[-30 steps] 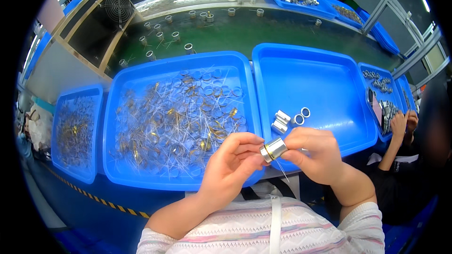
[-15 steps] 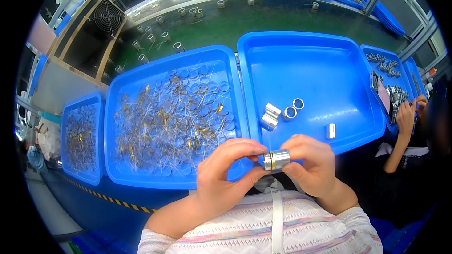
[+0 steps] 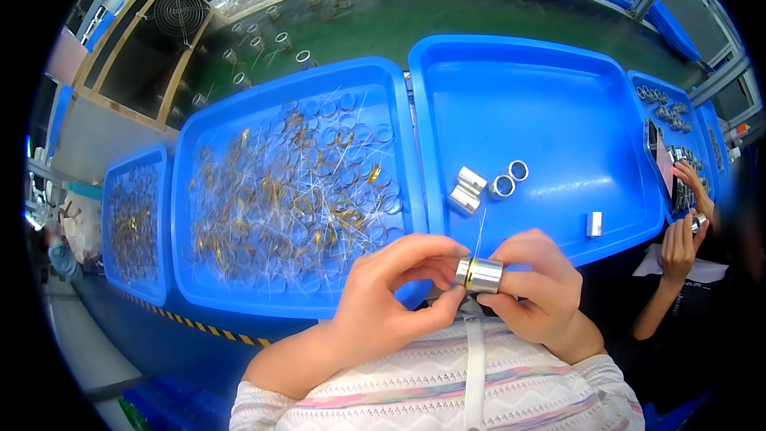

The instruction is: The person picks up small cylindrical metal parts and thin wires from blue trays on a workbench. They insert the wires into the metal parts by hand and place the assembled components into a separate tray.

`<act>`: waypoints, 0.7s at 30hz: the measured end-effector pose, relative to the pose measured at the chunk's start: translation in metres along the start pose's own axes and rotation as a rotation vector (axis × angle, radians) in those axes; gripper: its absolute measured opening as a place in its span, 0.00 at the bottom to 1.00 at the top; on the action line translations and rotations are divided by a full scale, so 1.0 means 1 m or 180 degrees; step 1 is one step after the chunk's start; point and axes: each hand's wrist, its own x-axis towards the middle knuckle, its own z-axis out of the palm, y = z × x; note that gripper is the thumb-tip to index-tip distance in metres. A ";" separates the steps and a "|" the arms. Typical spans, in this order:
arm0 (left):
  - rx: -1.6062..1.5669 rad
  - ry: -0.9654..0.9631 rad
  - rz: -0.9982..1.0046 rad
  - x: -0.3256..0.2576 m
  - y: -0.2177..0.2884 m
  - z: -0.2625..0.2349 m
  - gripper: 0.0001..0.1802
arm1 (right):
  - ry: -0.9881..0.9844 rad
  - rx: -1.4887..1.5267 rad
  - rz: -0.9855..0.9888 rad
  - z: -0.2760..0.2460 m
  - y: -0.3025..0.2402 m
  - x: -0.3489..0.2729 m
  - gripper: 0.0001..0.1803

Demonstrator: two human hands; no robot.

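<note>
Both hands pinch metal sleeve [image 3: 479,274]: left hand [image 3: 395,295] fingertips grasping, right hand [image 3: 535,287] too.

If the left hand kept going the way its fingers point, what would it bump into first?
The left hand points rightward, its fingers already touching the small metal cylinder. Just past that is the right hand, which holds the cylinder's other end.

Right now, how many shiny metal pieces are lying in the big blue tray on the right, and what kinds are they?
In the right blue tray:
Short metal sleeves side by side: 2
Open metal rings: 2
Small metal sleeve lying apart: 1
Total: 5

One more metal sleeve is held between the left hand and the right hand, not in the tray.
</note>
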 end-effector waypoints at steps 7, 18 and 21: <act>-0.0207 -0.0171 -0.0414 0.000 0.001 -0.006 0.20 | -0.0106 -0.0233 -0.0257 0.004 -0.002 0.002 0.16; -0.0861 -0.0065 -0.0632 0.000 -0.006 -0.011 0.15 | -0.0145 -0.0165 -0.0283 0.007 -0.002 0.004 0.17; -0.0957 -0.0083 -0.0708 -0.001 -0.005 -0.012 0.16 | -0.0143 -0.0135 -0.0271 0.008 -0.002 0.005 0.17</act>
